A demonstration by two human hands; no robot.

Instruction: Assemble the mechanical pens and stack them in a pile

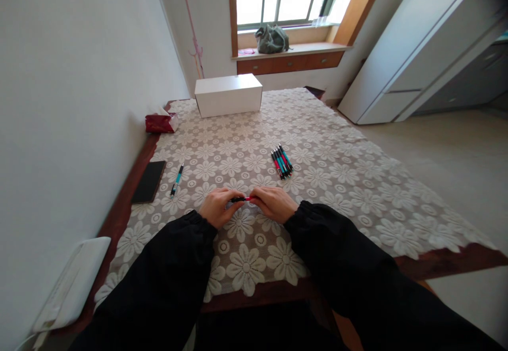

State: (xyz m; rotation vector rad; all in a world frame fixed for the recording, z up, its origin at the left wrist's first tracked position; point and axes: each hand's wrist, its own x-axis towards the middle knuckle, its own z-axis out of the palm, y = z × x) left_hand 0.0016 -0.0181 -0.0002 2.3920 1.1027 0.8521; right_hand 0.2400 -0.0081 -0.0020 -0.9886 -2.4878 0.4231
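A slim red-and-black pen lies level between both hands, just above the near middle of a table covered by a cream lace cloth with a flower pattern. The left hand pinches the pen's dark end with its fingertips, and the right hand pinches the red end; the two hands are drawn close together, both closed on the pen, knuckles up, with black sleeves running back toward the camera.

Beyond the right hand, a small bundle of red and teal pens with black tips lies side by side on the cloth. To the left of the left hand, a single teal pen lies apart from the others, and just beside it, at the cloth's edge, a flat black rectangular phone rests on the dark wood.

At the far end of the table stands a long white cardboard box, with a dark red tissue packet near the wall to its left. A grey bag sits on the window sill beyond.
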